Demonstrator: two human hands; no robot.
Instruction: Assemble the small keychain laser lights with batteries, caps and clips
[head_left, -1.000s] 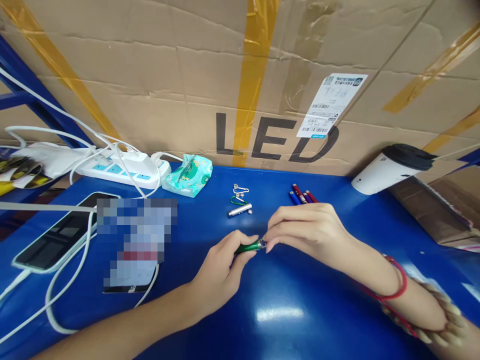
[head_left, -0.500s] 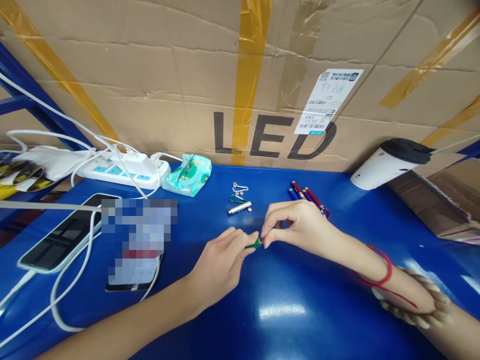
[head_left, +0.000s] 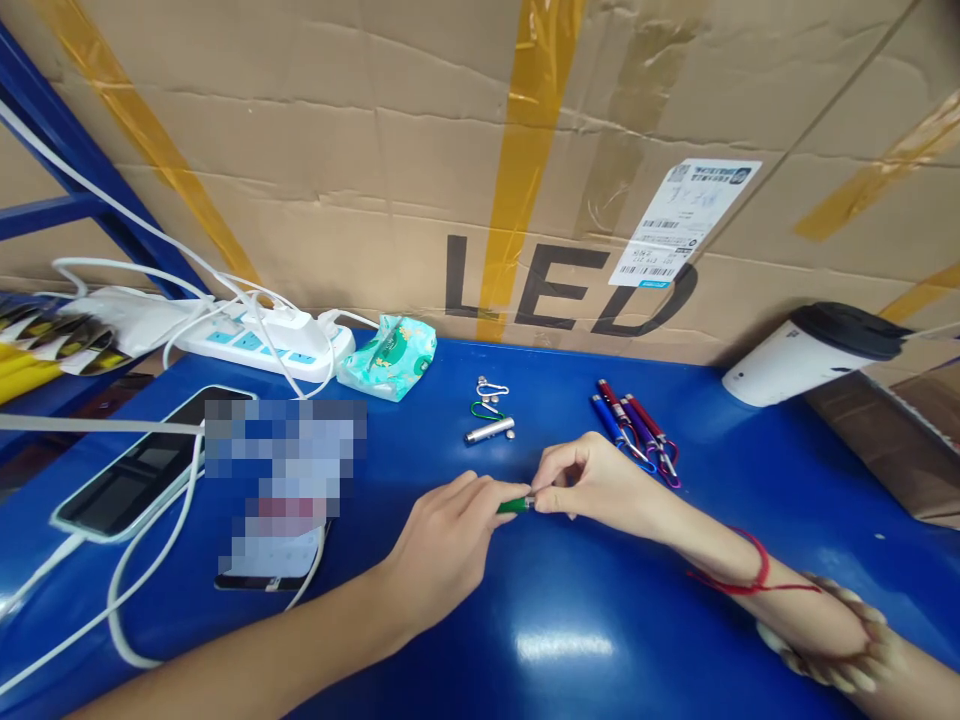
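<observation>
In the head view, a small green keychain flashlight [head_left: 513,506] is held above the blue table between both hands. My left hand [head_left: 454,535] is closed around its green tube, covering much of it. With thumb and forefinger, my right hand [head_left: 585,488] pinches the silver end; whether a separate small piece is there I cannot tell. Beyond the hands lies a silver flashlight tube [head_left: 489,431], with a small round silver piece [head_left: 510,435] by its end. A green carabiner clip [head_left: 487,410] and a silver carabiner clip [head_left: 493,389] lie just behind, among more small round pieces.
Several red, blue and purple flashlights [head_left: 628,425] with clips lie behind my right hand. A white lidded cup [head_left: 795,355] stands at the right. Leftward are a tissue pack [head_left: 390,358], a power strip [head_left: 247,345], two phones and loose white cables. A large cardboard box [head_left: 360,180] closes off the back.
The camera view has shifted a little. More of the green tube and its silver end shows between my fingers; both hands keep their grip. The things on the table lie as before.
</observation>
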